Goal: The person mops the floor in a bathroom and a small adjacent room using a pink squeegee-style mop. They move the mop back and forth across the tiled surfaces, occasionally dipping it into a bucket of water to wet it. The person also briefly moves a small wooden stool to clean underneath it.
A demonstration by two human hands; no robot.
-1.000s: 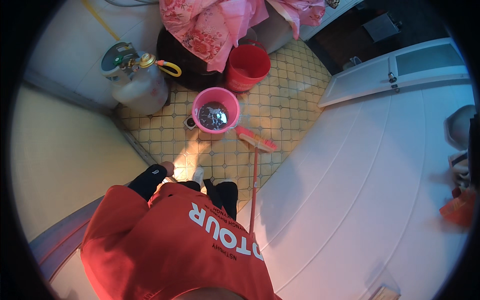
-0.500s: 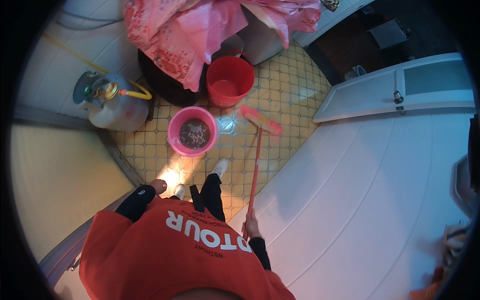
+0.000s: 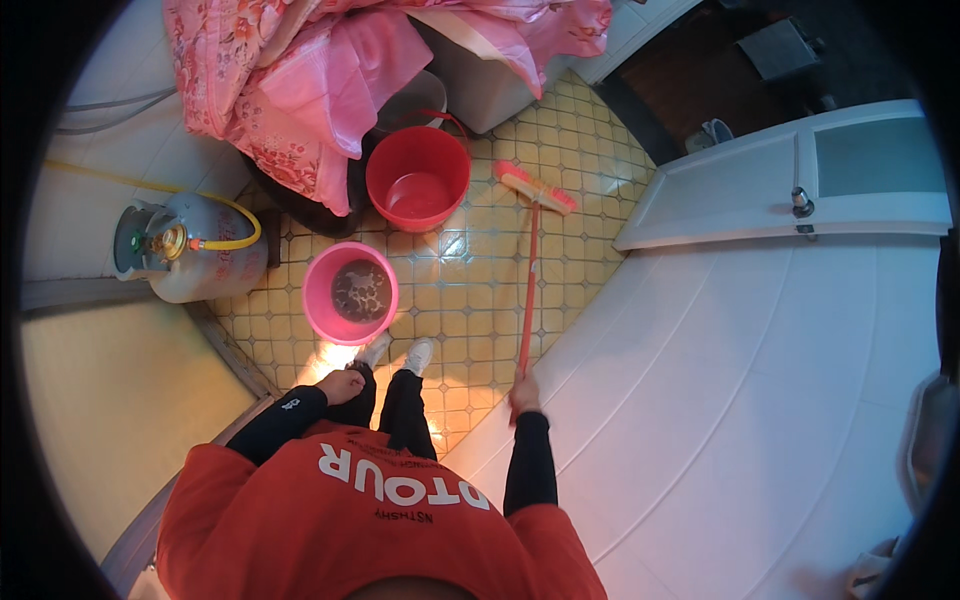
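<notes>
A broom with a long red handle is gripped in my right hand, the fingers wrapped round the upper part of the stick. Its cream head with pink bristles is out ahead on the yellow tiles, right of a red bucket. Close to my body, my left hand is curled closed, and nothing shows in it. Just beyond that hand stands a pink bucket with dark, foamy water inside. My white shoes are on the floor between my hands.
A grey gas cylinder with a yellow hose stands at the left wall. Pink flowered cloth hangs over things at the back, above a dark rounded container. To the right are a white wall and an open white door.
The broom head has moved forward and slightly right, and my right hand has reached forward with the handle. My feet have shifted, and the view has moved with my body.
</notes>
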